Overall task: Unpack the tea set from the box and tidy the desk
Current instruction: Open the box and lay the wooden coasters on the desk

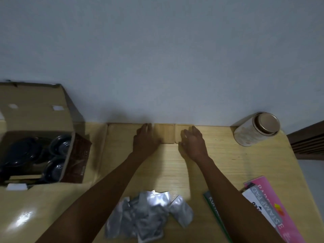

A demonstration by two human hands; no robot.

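Two small wooden coasters lie side by side on a wooden tray against the wall: one coaster in the middle, another to its right. My left hand rests flat just left of the middle coaster, fingers apart, touching its edge. Laid flat, my right hand covers part of the right coaster. An open cardboard box stands at the left with a dark teapot and dark cups inside.
A round tin with a metal lid lies at the back right. A pile of several silver foil sachets sits at the desk's front. A stamp pad box and pink packet lie at the front right, near the desk's edge.
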